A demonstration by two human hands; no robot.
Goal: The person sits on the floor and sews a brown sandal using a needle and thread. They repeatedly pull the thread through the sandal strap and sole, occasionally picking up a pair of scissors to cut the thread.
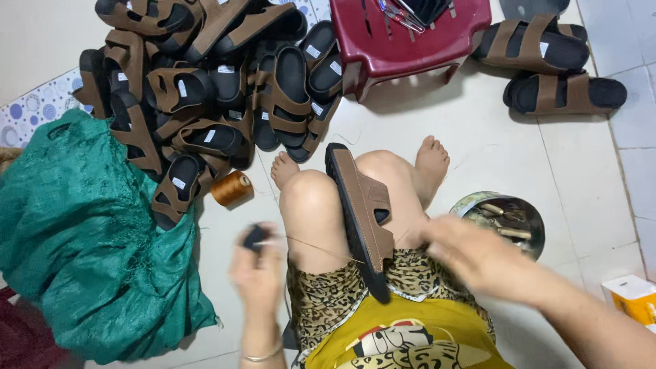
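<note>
Both forearms enter from the lower edge, blurred. Left hand (258, 263): my fingers close on a small dark tool (255, 236), from which a thread (321, 249) runs taut to the sandal (360, 215). Right hand (468, 253): it lies by my right thigh, just beside the sandal's heel end; I cannot tell whether it is open or closed. Sandal: brown straps, black sole, wedged on edge between my knees, toe pointing away from me. Thread spool (231, 188): on the floor by my left foot. Sandal pile (205, 89): beyond the spool, beside a green sack (82, 239). Tin (509, 222): holds tools, near my right hand. Red stool (410, 37) and two finished sandals (547, 65): farther off.
</note>
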